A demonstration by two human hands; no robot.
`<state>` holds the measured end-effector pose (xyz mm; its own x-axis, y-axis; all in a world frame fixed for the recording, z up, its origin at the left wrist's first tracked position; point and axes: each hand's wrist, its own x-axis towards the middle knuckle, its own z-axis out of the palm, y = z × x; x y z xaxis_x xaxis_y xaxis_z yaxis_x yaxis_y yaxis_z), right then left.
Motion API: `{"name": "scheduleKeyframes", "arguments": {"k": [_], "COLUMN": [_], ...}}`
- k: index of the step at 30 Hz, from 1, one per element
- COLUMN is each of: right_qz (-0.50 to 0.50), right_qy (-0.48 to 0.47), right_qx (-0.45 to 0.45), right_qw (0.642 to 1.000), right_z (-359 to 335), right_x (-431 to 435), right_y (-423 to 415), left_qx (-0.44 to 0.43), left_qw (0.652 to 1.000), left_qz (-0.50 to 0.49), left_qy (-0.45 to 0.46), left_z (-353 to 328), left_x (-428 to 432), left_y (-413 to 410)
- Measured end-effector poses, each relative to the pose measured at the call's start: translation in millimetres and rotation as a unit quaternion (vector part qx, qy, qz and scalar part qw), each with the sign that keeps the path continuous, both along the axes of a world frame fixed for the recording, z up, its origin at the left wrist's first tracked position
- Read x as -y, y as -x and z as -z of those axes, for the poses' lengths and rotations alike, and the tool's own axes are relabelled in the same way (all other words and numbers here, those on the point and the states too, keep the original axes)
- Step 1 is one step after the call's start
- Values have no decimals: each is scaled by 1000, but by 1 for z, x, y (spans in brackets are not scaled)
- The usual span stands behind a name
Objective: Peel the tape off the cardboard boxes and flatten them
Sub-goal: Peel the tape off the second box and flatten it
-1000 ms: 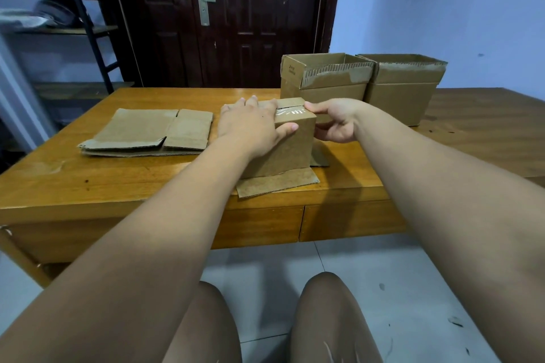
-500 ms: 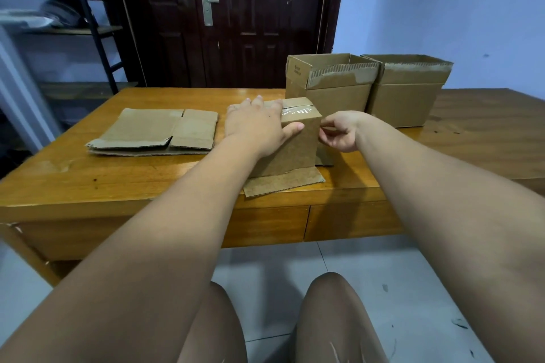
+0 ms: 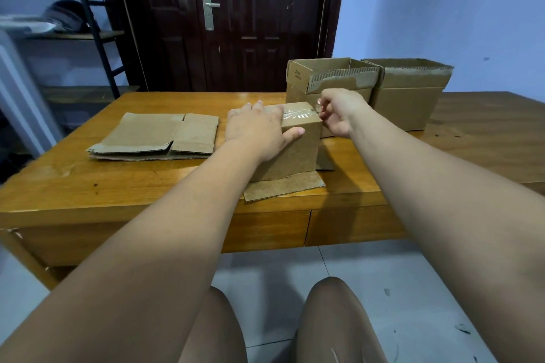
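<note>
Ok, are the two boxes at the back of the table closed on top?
No, the left back box and the right back box both stand open at the top.

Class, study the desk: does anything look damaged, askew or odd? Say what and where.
The left open box and right open box, at the back, have ragged torn strips along their folded-down flaps, baring the corrugation. The clear tape on the small box is wrinkled where the right hand pinches its end.

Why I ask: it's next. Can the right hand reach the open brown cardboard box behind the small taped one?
Probably yes: the right hand hovers before the open brown cardboard box, nothing between, though it pinches clear tape.
</note>
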<state>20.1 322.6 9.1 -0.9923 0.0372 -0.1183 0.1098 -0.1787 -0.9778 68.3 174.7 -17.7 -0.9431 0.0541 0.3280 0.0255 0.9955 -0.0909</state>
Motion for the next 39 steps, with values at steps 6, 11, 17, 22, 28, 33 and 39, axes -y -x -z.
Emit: {"name": "scheduleKeyframes", "arguments": {"k": [6,11,17,22,28,33,39], "right_qz": [-37,-25,83,96,5,-89,-146], "right_qy": [-90,-246,-391,-450,-501,-415,-233], "right_qx": [20,13,-108,-221,-300,-337,-279], "right_qw": [995,969,910,860,812,840,920], "right_z": [3,1,-1,-13,-7,-15,-15], "right_x": [-5,-5,6,25,50,59,45], "right_y": [-4,-4,7,-1,-13,-22,-21], "left_qx": [-1,-2,4,16,15,13,6], "left_qw": [1000,1000,1000,1000,999,998,982], "left_qz": [9,2,3,-9,-25,-30,-29], "left_qy": [-4,-8,-10,5,-20,-62,-186], "left_z": [0,1,-1,-2,-2,-10,-15], "left_x": [1,0,-1,-4,-5,1,1], "left_y": [0,0,-1,-2,-2,-6,-5]}}
